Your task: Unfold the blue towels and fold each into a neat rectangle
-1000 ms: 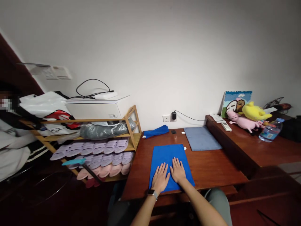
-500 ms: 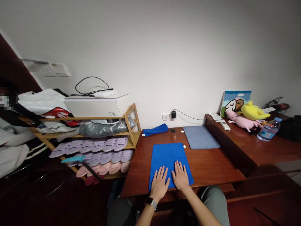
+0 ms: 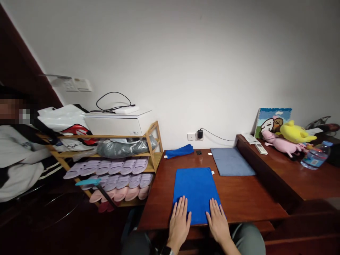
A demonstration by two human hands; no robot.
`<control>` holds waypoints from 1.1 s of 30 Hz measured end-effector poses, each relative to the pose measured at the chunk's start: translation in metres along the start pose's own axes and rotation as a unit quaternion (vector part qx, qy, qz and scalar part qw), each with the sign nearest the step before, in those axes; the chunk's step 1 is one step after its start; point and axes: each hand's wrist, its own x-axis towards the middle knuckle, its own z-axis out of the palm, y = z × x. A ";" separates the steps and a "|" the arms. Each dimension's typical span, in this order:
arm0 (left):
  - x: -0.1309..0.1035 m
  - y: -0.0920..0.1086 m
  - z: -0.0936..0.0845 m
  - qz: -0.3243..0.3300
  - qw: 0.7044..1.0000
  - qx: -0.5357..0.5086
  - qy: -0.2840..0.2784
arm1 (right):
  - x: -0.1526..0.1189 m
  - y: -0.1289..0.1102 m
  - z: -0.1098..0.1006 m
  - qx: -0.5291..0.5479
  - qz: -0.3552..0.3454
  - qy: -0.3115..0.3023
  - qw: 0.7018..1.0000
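A bright blue cloth (image 3: 196, 187) lies flat on the brown wooden desk (image 3: 244, 194), with a small white tag at its far right corner. My left hand (image 3: 180, 219) rests palm down on the cloth's near left part, fingers stretched out. On the near right part lies my right hand (image 3: 218, 220), also palm down with its fingers apart. Neither hand grips anything. Further back, a folded blue cloth (image 3: 180, 151) is near the wall, and a grey-blue cloth (image 3: 232, 162) lies flat at the back right.
Left of the desk stands a wooden rack (image 3: 156, 156) with lilac and pink slippers (image 3: 115, 166) and a white box (image 3: 114, 124) on top. A person (image 3: 18, 156) is at the far left. Plush toys (image 3: 296, 132) and a water bottle (image 3: 316, 156) stand on the right ledge.
My hands have moved toward the cloth's near edge and further apart, the right one outward to the right. The view has shifted slightly, so the scene sits lower and mostly further right.
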 end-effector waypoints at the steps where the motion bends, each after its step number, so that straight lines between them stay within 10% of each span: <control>1: -0.001 -0.001 0.001 -0.005 1.000 0.001 0.001 | 0.000 0.001 0.000 -0.002 0.000 -0.001 1.000; 22: -0.014 0.039 0.001 0.085 0.991 0.034 0.093 | -0.010 -0.008 0.044 -0.002 -0.109 0.109 0.988; 33: -0.017 0.015 -0.011 0.112 0.991 0.031 0.064 | -0.017 0.004 0.043 -0.003 -0.177 0.117 0.977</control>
